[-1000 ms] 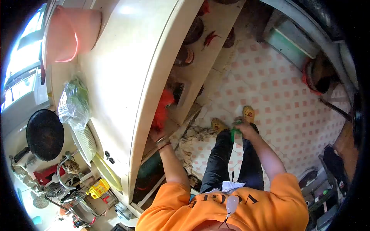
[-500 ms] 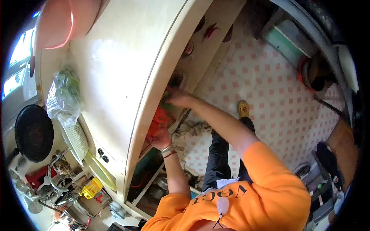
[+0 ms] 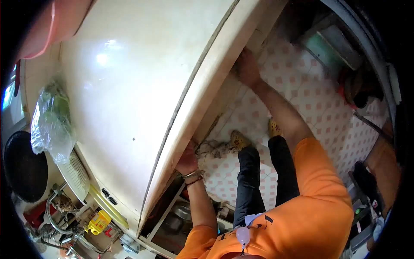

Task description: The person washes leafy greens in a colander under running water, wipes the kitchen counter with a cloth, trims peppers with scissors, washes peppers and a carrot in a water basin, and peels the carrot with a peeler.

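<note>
My left hand (image 3: 186,160), with bracelets at its wrist, reaches beneath the front edge of the pale countertop (image 3: 116,95). Its fingers are hidden by that edge, so I cannot see what they touch. Farther along, my right hand (image 3: 249,70) is at the underside of the counter edge, close to the pale cabinet front. It is blurred and its fingertips are out of sight behind the edge. No held thing shows at either hand.
A plastic bag of greens (image 3: 54,116), a black pan (image 3: 26,166) and a white ribbed rack (image 3: 75,177) line the counter's left side. Below my left arm is an open drawer with metal bowls (image 3: 181,211). Dirty debris (image 3: 213,148) lies on the tiled floor.
My right hand has moved away from my left, up along the counter edge. The red-orange thing seen by my left hand earlier is out of sight. The view has shifted and both feet now show.
</note>
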`<state>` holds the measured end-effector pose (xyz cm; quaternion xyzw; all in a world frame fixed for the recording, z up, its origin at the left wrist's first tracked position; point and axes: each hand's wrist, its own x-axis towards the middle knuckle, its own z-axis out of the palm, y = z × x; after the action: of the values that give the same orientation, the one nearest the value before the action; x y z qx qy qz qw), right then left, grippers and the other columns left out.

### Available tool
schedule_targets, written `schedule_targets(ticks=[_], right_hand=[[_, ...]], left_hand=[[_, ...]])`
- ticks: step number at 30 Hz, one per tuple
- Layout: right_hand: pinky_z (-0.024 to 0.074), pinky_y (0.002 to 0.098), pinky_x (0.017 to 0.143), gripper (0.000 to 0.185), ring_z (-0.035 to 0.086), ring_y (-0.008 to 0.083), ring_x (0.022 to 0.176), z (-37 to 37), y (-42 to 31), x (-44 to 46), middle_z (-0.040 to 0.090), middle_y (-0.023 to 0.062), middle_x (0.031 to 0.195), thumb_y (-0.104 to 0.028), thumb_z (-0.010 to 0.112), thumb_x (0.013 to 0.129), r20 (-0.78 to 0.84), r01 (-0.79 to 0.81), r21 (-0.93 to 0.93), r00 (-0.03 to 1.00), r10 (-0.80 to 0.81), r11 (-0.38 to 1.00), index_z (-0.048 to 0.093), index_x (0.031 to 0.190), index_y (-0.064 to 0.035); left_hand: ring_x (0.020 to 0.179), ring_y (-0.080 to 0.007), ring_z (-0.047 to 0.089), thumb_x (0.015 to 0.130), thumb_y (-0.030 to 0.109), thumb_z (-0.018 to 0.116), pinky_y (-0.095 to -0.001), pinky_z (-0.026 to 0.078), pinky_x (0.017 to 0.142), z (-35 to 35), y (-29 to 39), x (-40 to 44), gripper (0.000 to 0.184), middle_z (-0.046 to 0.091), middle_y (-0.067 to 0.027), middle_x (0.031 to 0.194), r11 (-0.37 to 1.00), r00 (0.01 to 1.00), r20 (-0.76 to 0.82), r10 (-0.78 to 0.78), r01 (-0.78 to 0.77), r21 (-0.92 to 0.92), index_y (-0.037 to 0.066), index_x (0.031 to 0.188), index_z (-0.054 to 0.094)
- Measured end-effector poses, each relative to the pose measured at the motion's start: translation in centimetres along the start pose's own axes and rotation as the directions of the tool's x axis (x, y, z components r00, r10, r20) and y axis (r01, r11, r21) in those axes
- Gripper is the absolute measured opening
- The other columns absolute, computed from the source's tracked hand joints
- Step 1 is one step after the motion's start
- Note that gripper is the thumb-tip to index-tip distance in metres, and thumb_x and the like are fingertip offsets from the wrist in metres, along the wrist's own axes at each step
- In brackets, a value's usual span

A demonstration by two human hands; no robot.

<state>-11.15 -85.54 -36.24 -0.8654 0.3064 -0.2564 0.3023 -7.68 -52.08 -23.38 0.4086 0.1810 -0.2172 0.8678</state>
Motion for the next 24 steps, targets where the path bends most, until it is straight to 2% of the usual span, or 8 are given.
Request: schedule_targets(ticks=[6, 9, 12, 15, 17, 18, 20, 24], right_hand=[[0.0304, 0.0409, 0.096, 0.064, 0.034, 0.0349, 0.114, 3.9, -5.4, -4.7, 0.036, 0.0199, 0.124, -0.029, 0.061, 0.072, 0.145, -0.168, 0.017, 0.976, 0.164, 0.986, 0.036, 0.12, 0.0042], [0.0306, 0.0406, 0.096, 0.056, 0.035, 0.034, 0.114, 3.3, -5.1, -5.9, 0.036, 0.0193, 0.124, -0.027, 0.056, 0.077, 0.379, 0.088, -0.11, 0.924, -0.04, 0.99, 0.037, 0.119, 0.0044], [0.0317, 0.0402, 0.095, 0.043, 0.039, 0.0325, 0.111, 1.0, -3.3, -6.1, 0.04, 0.0192, 0.121, -0.02, 0.048, 0.082, 0.405, 0.397, 0.149, 0.811, -0.422, 0.906, 0.04, 0.116, 0.0056], [0.0339, 0.0389, 0.093, 0.034, 0.044, 0.0319, 0.107, -0.2, -3.6, -5.0, 0.045, 0.0199, 0.116, -0.011, 0.043, 0.083, 0.384, 0.249, 0.325, 0.847, -0.368, 0.912, 0.044, 0.112, 0.0067], [0.0361, 0.0382, 0.092, 0.031, 0.046, 0.0319, 0.103, 0.1, -4.8, -3.4, 0.047, 0.0203, 0.114, -0.003, 0.04, 0.081, 0.353, -0.266, 0.788, 0.934, -0.055, 0.555, 0.047, 0.11, 0.006], [0.0361, 0.0382, 0.092, 0.031, 0.046, 0.0319, 0.103, 0.4, -4.4, -2.6, 0.047, 0.0203, 0.114, -0.003, 0.04, 0.081, 0.353, -0.267, 0.79, 0.934, -0.053, 0.552, 0.047, 0.11, 0.006], [0.0358, 0.0381, 0.093, 0.035, 0.046, 0.0321, 0.105, 1.2, -3.6, -0.8, 0.046, 0.0191, 0.115, -0.005, 0.045, 0.078, 0.486, 0.021, 0.28, 0.859, -0.16, 0.96, 0.045, 0.112, 0.0039], [0.0351, 0.0377, 0.094, 0.037, 0.044, 0.0313, 0.107, 2.4, -3.7, -1.5, 0.044, 0.0178, 0.118, -0.006, 0.047, 0.077, 0.525, 0.259, 0.056, 0.814, -0.249, 0.964, 0.045, 0.113, 0.0019]], left_hand=[[0.106, -0.0265, 0.046, 0.085, 0.033, 0.041, -0.0385, 0.039, 0.087, -1.5, -1.0, 0.6, 0.043, 0.047, -0.0109, 0.117, 1.0, 0.997, 0.071, -0.008, 0.007, 0.013, 0.004, 0.117, 0.044], [0.104, -0.0279, 0.047, 0.088, 0.033, 0.035, -0.0405, 0.041, 0.083, -1.8, -0.7, 0.9, 0.041, 0.048, -0.0108, 0.115, 0.999, 0.999, 0.036, -0.021, 0.022, -0.027, 0.006, 0.117, 0.044], [0.107, -0.0271, 0.045, 0.085, 0.033, 0.042, -0.0395, 0.038, 0.088, -3.3, -0.3, 1.6, 0.042, 0.047, -0.0105, 0.117, 0.997, 0.994, 0.086, -0.071, 0.072, -0.005, 0.006, 0.118, 0.044], [0.11, -0.0259, 0.043, 0.083, 0.031, 0.048, -0.0378, 0.035, 0.092, -3.5, -0.3, 1.5, 0.045, 0.046, -0.0101, 0.119, 0.992, 0.995, 0.074, -0.06, 0.051, 0.118, 0.004, 0.118, 0.043], [0.109, -0.026, 0.043, 0.083, 0.031, 0.048, -0.0378, 0.035, 0.092, -3.1, -0.4, 1.3, 0.045, 0.047, -0.0102, 0.119, 0.994, 0.998, 0.051, -0.046, 0.04, 0.099, 0.004, 0.118, 0.043], [0.109, -0.026, 0.043, 0.083, 0.032, 0.048, -0.0378, 0.035, 0.092, -2.9, -0.4, 1.3, 0.045, 0.047, -0.0102, 0.119, 0.995, 0.998, 0.048, -0.037, 0.032, 0.098, 0.004, 0.118, 0.043], [0.109, -0.0261, 0.044, 0.083, 0.032, 0.048, -0.0379, 0.035, 0.092, -2.9, -0.5, 1.6, 0.045, 0.047, -0.0103, 0.119, 0.995, 0.999, 0.046, -0.027, 0.023, 0.099, 0.004, 0.118, 0.043], [0.108, -0.0263, 0.044, 0.083, 0.032, 0.048, -0.0379, 0.035, 0.092, -2.9, -1.0, 1.8, 0.045, 0.047, -0.0105, 0.118, 0.995, 1.0, 0.022, -0.02, 0.018, 0.1, 0.004, 0.118, 0.043]])
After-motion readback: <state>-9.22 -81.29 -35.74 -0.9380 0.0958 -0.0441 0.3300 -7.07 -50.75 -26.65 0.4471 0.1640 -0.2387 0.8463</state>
